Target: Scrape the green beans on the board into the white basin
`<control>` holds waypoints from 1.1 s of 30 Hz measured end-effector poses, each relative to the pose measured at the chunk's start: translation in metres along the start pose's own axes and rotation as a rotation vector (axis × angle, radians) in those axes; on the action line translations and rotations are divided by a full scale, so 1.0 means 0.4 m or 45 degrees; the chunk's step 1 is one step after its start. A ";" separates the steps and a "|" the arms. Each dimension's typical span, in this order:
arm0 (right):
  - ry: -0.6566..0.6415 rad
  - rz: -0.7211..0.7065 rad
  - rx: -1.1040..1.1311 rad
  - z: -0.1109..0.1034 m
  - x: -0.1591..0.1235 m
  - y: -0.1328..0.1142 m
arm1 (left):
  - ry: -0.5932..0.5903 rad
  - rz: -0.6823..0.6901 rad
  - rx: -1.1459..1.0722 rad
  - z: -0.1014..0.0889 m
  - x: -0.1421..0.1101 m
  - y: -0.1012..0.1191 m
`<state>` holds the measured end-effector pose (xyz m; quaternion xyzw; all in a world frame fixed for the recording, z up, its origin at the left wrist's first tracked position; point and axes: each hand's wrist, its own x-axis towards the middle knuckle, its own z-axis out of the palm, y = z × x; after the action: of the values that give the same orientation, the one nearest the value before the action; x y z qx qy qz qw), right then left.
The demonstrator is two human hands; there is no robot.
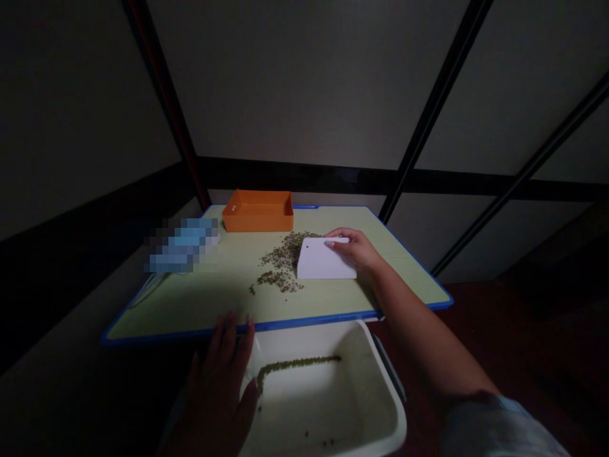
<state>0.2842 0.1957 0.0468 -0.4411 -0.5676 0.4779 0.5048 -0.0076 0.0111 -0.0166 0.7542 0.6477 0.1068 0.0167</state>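
Observation:
My right hand (354,249) is closed on a flat white scraper (325,260), thumb on its near face. The scraper stands tilted on the table, its lower edge down. Small greenish-brown grains or seeds (280,257) lie scattered to its left and behind it. My left hand (223,368) has its fingers stretched out at the left rim of a white plastic tub (380,381), just below the table's front edge. More of the grains line the tub's bottom along the far and left sides, with a few loose ones near the front.
An orange open box (258,222) stands at the back of the pale yellow table (204,304), which has a blue edge. A blurred-out blue item (185,244) with a white cable is at the left. Panelled walls (304,95) close in behind and at the left.

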 end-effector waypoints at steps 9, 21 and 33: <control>-0.111 0.030 0.004 0.009 -0.002 0.012 | -0.033 -0.030 0.022 -0.010 0.008 0.016; -0.174 0.026 0.003 0.008 -0.007 0.007 | 0.012 -0.004 0.085 0.003 0.002 0.008; -0.129 0.017 0.043 -0.008 -0.011 -0.016 | 0.214 0.108 0.137 0.032 -0.001 -0.010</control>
<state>0.2876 0.1909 0.0524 -0.4116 -0.5813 0.5125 0.4796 -0.0093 0.0128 -0.0299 0.7692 0.6190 0.1354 -0.0826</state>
